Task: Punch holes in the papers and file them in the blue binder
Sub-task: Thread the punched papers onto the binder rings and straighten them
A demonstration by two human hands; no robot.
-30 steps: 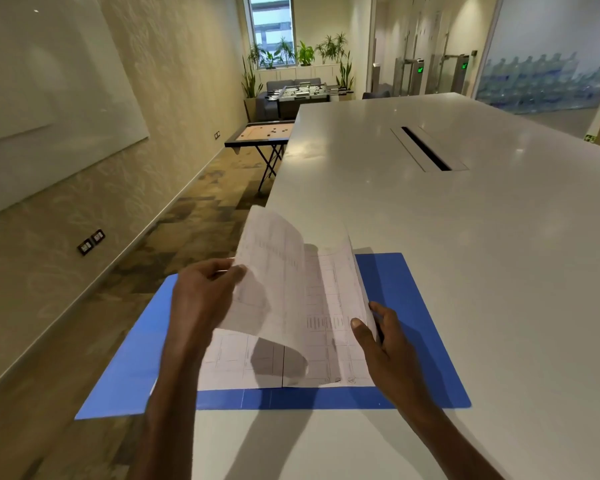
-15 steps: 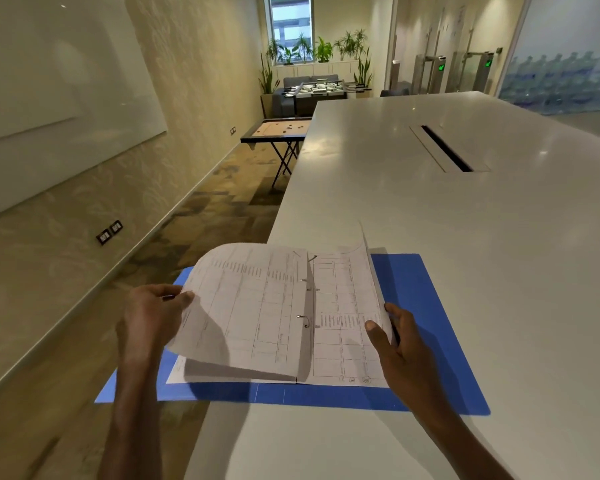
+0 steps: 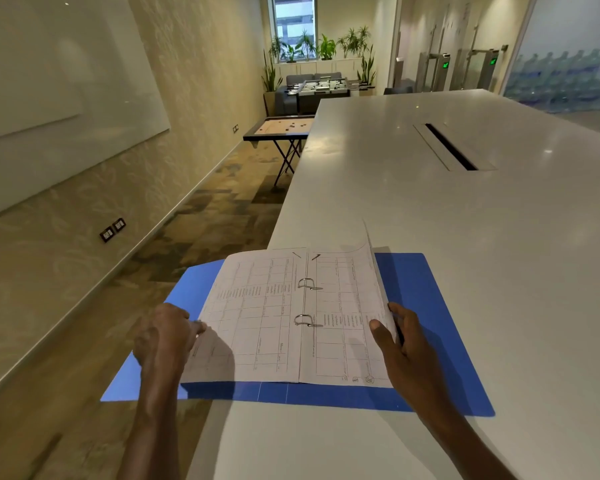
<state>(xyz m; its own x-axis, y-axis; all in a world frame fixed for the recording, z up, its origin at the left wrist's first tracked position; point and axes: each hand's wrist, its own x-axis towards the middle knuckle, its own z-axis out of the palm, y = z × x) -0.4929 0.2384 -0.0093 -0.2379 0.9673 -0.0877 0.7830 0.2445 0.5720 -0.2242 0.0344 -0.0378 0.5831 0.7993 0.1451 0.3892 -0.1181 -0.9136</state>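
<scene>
The blue binder (image 3: 426, 299) lies open flat at the near left corner of the white table (image 3: 465, 216), and its left cover juts out past the table edge over the carpeted floor. At the binder's left side, the left hand (image 3: 165, 336) pinches the outer edge of the left-hand sheet of the papers (image 3: 253, 317), fingers curled at that edge. The sheet lies nearly flat over the left cover. In the middle of the binder two metal rings (image 3: 305, 320) stand along the spine, threaded through the holes in the printed pages on either side. To the right of the rings, the right hand (image 3: 404, 344) grips the outer edge of the right-hand stack, thumb on top of the page and fingers tucked beneath, lifting that edge slightly off the right cover.
</scene>
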